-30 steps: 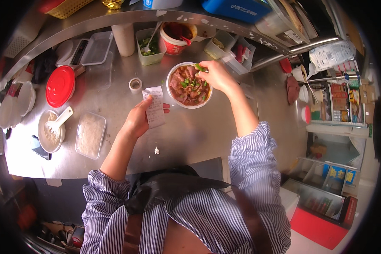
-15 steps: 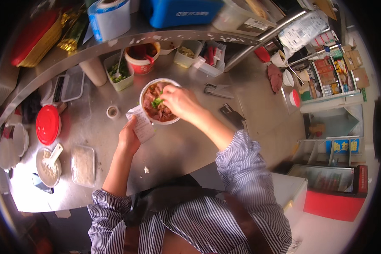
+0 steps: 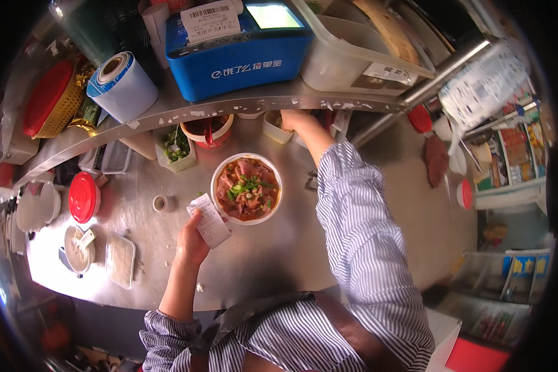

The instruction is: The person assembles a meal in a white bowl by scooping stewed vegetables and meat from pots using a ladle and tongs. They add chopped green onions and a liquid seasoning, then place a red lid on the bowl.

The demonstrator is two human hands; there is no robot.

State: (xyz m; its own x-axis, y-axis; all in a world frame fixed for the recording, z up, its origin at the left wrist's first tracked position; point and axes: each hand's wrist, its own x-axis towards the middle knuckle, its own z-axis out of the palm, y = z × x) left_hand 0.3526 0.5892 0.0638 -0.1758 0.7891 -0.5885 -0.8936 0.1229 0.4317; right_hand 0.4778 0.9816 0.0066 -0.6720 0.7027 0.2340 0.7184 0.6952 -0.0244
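Observation:
A white round bowl (image 3: 247,189) of sliced meat in reddish broth, with chopped green herbs on top, stands on the steel counter in front of me. My left hand (image 3: 194,242) pinches a printed paper slip (image 3: 209,222) just left of the bowl. My right arm stretches past the bowl to the back of the counter. There my right hand (image 3: 299,122) dips at a clear plastic tub (image 3: 276,131) under the shelf edge; its fingers are hidden. Left of that tub are a red-and-white bucket (image 3: 212,137) of dark red sauce and a tub of chopped greens (image 3: 177,152) with a spoon.
A raised steel shelf (image 3: 229,110) crosses above the back of the counter, bearing a blue receipt printer (image 3: 242,59), a label roll (image 3: 123,87) and a plastic bin (image 3: 353,62). At left stand a red lid (image 3: 84,197), a bowl with a white scoop (image 3: 79,251) and a flat clear box (image 3: 121,260).
My right hand has left the bowl and moved up to the tub at the back. The view has shifted, showing more of the shelf. My left hand still holds the slip.

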